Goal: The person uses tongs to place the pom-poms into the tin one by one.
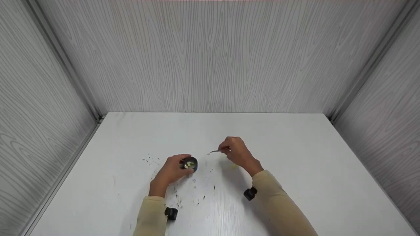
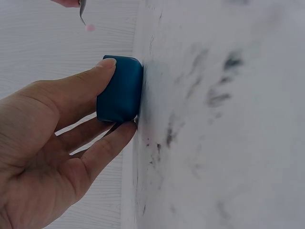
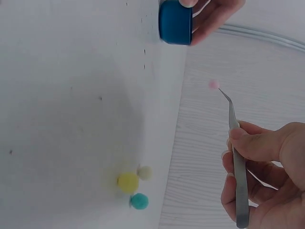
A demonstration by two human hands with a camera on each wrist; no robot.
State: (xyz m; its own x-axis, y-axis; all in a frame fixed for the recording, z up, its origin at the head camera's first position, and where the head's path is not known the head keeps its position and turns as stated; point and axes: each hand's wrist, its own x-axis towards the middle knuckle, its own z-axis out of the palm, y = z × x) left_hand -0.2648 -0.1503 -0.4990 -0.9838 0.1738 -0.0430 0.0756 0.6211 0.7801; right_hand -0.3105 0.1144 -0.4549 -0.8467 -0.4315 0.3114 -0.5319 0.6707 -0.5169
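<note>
At a white table (image 1: 321,157), a person's left hand (image 1: 172,169) grips a blue cup (image 2: 119,90) nearer the left edge than the right, while the right hand (image 1: 238,151) pinches metal tweezers (image 3: 240,186) above the tabletop, a pink ball (image 3: 214,84) at their tips.

Grey wood-grain walls (image 1: 210,55) — white tabletop (image 1: 295,157).

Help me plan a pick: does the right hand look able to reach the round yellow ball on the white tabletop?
Probably not yet: the right hand holds bent silver metal tweezers with a pink ball at the tip, though nothing appears to cover the yellow ball.
</note>
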